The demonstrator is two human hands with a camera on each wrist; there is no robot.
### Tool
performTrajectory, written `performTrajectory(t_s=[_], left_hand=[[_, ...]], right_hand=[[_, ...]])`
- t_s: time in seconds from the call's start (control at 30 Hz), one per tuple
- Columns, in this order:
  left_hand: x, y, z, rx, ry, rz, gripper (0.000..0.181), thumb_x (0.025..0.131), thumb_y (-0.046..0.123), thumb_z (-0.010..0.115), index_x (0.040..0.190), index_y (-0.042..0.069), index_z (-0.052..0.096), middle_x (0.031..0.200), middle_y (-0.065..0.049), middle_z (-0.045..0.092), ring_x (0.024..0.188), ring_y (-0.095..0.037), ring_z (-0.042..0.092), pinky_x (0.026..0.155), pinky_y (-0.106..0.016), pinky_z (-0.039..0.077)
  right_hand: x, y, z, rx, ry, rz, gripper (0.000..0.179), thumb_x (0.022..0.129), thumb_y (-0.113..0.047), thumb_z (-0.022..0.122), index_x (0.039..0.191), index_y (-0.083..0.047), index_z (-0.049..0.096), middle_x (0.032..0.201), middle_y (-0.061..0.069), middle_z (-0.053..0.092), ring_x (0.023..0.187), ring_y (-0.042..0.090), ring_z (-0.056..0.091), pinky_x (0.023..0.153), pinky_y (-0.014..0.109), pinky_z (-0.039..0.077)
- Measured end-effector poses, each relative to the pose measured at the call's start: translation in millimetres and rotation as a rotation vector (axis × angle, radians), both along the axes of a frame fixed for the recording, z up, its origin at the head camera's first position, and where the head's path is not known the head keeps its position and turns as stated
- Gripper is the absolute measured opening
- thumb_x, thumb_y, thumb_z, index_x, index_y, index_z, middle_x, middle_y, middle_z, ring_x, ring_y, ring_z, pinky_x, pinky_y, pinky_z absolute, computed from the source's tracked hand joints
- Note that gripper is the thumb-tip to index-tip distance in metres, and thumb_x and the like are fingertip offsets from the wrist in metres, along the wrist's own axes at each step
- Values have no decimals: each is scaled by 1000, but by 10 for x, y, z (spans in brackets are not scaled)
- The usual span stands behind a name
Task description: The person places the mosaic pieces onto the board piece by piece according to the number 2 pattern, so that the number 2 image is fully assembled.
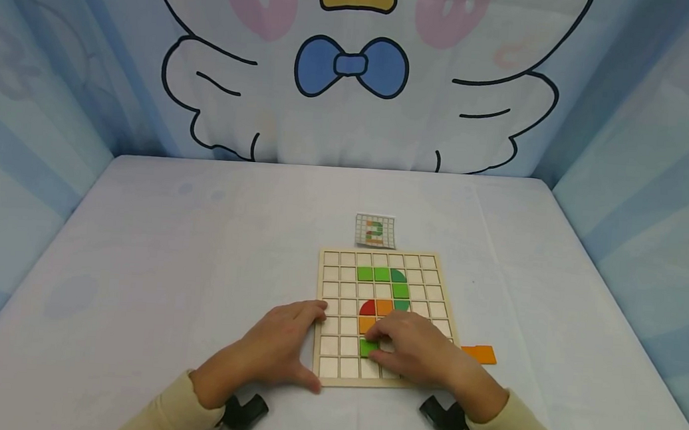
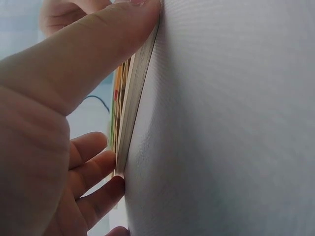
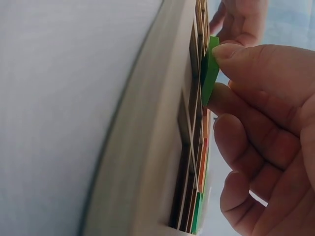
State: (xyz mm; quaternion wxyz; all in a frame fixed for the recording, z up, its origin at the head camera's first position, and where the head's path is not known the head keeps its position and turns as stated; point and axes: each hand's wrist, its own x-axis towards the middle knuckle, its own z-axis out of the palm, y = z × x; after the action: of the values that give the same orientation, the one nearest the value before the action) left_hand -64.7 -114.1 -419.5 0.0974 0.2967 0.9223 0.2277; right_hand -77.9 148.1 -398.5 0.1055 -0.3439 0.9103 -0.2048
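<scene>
A square wooden grid board lies on the table with coloured tiles in some of its cells. My left hand spans the board's left side, fingers against the edge and thumb at the near left corner. Between thumb and fingertips, my right hand pinches a green square tile. In the right wrist view this tile is tilted at the grid. Just beyond it sit an orange tile, a red quarter-round tile and another orange tile. My right hand partly covers the lower cells.
Farther up the board are light green tiles and a dark green quarter-round tile. A small printed pattern card lies beyond the board. Orange pieces lie by its right edge, partly behind my right wrist. Fabric curtains surround the table.
</scene>
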Motion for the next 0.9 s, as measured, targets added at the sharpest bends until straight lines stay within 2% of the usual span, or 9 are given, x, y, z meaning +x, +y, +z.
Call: performTrajectory(t_s=[0.9], left_hand=[[5,0,15,11,2,0,94,62,51,93,131,4,50,149,-11,45,136,-29,44,109,-49,39]], right_hand=[[-18,-9,-9,-20,75,-15,10,87,-22,79,94,-17,73,89,-11,66,82,9,56,77,32,53]])
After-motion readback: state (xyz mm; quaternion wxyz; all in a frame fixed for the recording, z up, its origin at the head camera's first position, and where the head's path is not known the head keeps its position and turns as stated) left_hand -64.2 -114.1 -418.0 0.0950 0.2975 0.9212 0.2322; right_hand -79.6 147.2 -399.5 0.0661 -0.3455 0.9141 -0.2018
